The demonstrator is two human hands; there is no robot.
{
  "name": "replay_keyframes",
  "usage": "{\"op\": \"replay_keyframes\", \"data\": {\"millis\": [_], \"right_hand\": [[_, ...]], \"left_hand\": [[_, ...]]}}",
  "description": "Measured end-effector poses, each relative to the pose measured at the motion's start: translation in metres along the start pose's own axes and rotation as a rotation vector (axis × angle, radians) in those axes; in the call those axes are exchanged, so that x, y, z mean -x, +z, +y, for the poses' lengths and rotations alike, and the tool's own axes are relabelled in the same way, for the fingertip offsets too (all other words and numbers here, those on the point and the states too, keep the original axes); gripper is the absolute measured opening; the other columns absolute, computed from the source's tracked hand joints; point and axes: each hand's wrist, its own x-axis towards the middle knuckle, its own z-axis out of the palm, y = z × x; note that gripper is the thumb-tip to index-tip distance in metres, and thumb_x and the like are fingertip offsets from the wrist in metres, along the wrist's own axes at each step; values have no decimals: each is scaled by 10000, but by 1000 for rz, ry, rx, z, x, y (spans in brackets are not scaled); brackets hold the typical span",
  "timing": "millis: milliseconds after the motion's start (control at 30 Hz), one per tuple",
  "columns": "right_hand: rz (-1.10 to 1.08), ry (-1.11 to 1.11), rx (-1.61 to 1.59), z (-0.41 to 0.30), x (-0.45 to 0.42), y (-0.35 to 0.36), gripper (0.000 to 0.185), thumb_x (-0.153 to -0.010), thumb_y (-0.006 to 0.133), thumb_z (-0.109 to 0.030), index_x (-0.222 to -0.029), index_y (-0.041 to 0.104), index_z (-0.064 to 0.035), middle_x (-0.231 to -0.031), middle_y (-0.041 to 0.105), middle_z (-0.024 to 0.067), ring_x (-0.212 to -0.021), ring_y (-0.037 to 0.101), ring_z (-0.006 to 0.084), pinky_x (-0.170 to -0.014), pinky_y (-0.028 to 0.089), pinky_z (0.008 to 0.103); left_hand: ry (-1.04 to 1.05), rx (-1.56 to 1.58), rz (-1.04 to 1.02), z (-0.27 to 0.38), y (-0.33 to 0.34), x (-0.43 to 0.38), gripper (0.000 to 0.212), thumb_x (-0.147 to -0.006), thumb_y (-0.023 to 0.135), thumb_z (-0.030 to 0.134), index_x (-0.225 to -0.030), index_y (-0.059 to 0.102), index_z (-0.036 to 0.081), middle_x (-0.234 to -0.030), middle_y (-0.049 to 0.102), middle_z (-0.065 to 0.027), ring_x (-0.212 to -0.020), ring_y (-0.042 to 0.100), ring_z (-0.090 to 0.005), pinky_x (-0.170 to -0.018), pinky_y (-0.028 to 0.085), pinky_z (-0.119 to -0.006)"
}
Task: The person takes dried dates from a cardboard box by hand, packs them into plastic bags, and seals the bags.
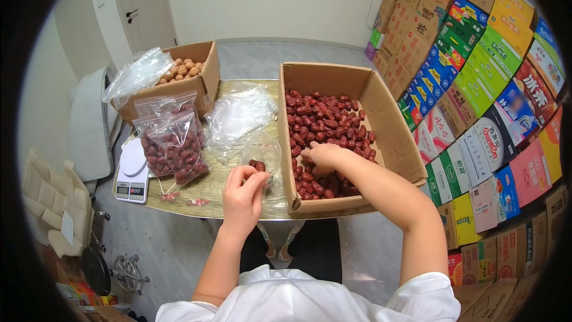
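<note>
My left hand (243,194) pinches the rim of a clear plastic bowl or cup (273,154) standing on the table, with a few dried red dates (258,165) inside. My right hand (322,157) reaches into an open cardboard box (397,120) of dried red dates (324,116); its fingertips are among the dates, and whether they grip one is hidden. Clear plastic bags (241,118) lie flat on the table behind the bowl. Filled zip bags of dates (181,147) stand to the left.
A digital kitchen scale (132,179) sits at the table's (214,201) left edge. Behind the filled bags is a cardboard box (208,76) of walnuts (184,69) with plastic bags (140,71) over its side. Stacked cartons (478,138) line the right; a beige chair (58,205) stands left.
</note>
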Motion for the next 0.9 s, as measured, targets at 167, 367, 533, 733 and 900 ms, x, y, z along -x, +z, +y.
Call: {"op": "replay_keyframes", "data": {"millis": [167, 367, 533, 733, 900], "right_hand": [[32, -57, 13, 7, -8, 6, 567, -785, 738, -199, -1329, 585, -149, -1343, 521, 184, -1173, 594, 357, -956, 525, 433], [84, -97, -3, 10, -8, 5, 437, -769, 755, -179, -1195, 675, -123, -1252, 558, 206, -1079, 631, 361, -915, 540, 438], [433, -123, -143, 30, -3, -12, 354, -753, 761, -151, -1089, 673, -78, -1151, 565, 195, -1021, 632, 368, -900, 534, 434], [855, -210, -418, 27, 24, -32, 353, -750, 776, -134, -1058, 627, -49, -1096, 543, 143, -1003, 605, 347, -882, 523, 411], [1004, -552, -603, 2, 30, -44, 309, -742, 767, -85, -1016, 634, -32, -1103, 565, 105, -992, 606, 273, -847, 530, 361]], "left_hand": [[-1, -10, -2, 0, -1, 0, 235, -758, 681, -85, -959, 695, 36, -901, 585, -112, -825, 592, -294, -697, 488, -383], [-1, -8, 2, -2, 0, 0, 214, -779, 689, -69, -968, 682, 29, -912, 591, -122, -838, 595, -306, -712, 490, -390], [-26, 10, 5, -3, 1, -1, 204, -788, 694, -52, -978, 665, 19, -921, 593, -130, -850, 595, -320, -740, 492, -397], [-4, -18, -15, 0, 2, -4, 171, -784, 700, -43, -942, 667, 16, -921, 594, -123, -867, 594, -318, -760, 490, -405], [7, -14, -21, 4, 6, -5, 172, -778, 704, -46, -935, 670, 16, -913, 590, -119, -864, 593, -311, -749, 490, -398]]}}
